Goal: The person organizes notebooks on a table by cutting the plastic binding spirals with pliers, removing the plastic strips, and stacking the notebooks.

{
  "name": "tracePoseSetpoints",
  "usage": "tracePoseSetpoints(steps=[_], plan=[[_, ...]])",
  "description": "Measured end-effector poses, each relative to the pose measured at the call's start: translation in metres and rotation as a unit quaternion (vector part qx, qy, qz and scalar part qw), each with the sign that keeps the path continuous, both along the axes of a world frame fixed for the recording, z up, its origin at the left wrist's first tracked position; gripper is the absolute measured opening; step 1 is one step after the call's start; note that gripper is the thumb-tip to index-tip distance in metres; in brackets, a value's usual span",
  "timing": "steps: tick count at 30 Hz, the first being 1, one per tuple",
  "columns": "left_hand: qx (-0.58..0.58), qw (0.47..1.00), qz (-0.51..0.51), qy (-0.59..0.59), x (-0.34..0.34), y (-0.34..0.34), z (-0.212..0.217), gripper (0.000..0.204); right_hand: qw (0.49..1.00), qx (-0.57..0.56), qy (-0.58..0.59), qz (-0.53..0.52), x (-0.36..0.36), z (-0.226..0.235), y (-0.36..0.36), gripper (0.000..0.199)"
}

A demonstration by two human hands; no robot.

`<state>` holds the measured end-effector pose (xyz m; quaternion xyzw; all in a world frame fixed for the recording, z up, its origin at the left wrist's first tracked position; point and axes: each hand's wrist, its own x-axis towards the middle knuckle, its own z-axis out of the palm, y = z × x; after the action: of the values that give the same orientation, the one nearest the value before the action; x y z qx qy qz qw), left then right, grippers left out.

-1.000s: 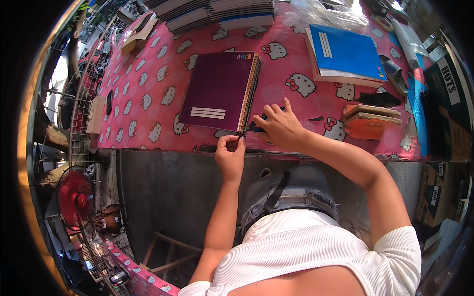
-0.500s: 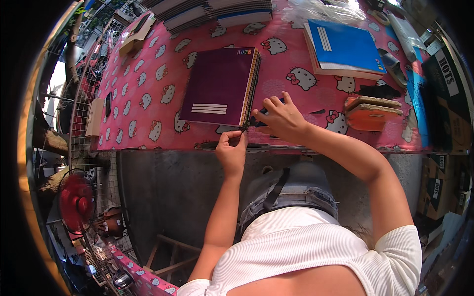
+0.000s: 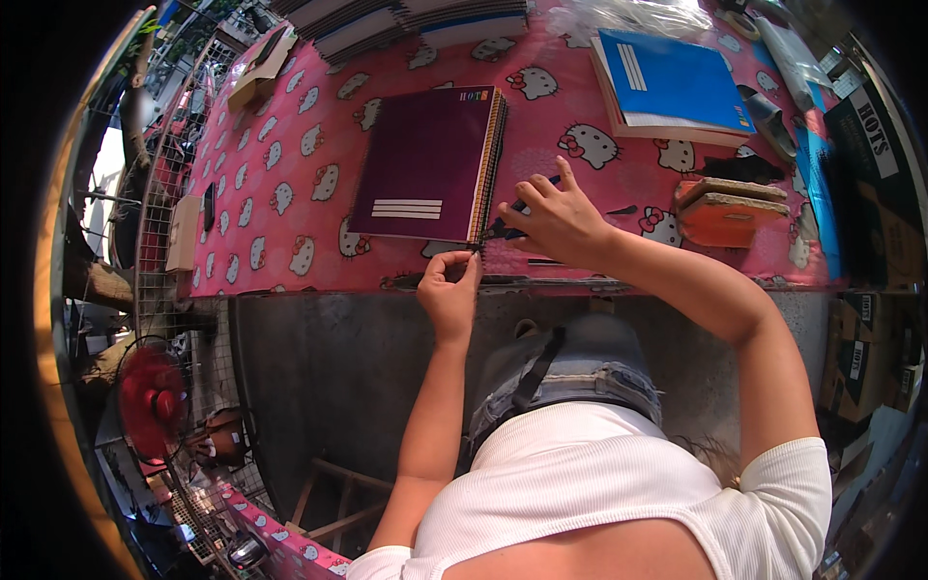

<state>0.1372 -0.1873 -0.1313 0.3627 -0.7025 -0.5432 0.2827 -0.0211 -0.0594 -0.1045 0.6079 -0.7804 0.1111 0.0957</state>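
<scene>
A purple notebook lies closed on the pink patterned tablecloth, with a black spiral coil along its right edge. At its near right corner, my left hand pinches the coil's lower end between thumb and fingertips. Just to the right, my right hand is curled around dark-handled pliers, its index finger raised. Most of the pliers is hidden under the fingers, and their tip sits close to the coil, apart from my left fingertips.
Blue-covered notebooks are piled at the back right, near orange blocks. Taller notebook stacks and clear plastic lie at the back. Boxes stand at the right, a red fan at the left. The table's front edge runs below my hands.
My right hand has drawn the pliers slightly right, away from the coil's end and my left fingertips. My left hand keeps its pinch with hardly any shift.
</scene>
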Motion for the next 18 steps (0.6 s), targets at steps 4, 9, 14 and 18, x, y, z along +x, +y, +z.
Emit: tracePoseSetpoints(steps=[4,9,14,18], plan=[[-0.009,1.000,-0.006,0.007,0.000,0.000,-0.003,0.011,0.999,-0.034,0.008,0.004,0.003,-0.005,-0.004,0.048],[0.019,1.000,-0.005,-0.005,-0.002,0.002,0.005,0.011,1.000,-0.016,0.010,0.016,0.002,-0.005,-0.006,0.052],[0.002,1.000,-0.022,0.003,0.000,-0.001,-0.001,0.011,1.000,0.007,-0.022,-0.006,-0.005,-0.008,-0.011,0.051],[-0.015,0.999,-0.018,0.036,-0.001,0.000,-0.003,0.013,0.991,0.099,-0.091,-0.015,-0.008,0.006,-0.017,0.056]])
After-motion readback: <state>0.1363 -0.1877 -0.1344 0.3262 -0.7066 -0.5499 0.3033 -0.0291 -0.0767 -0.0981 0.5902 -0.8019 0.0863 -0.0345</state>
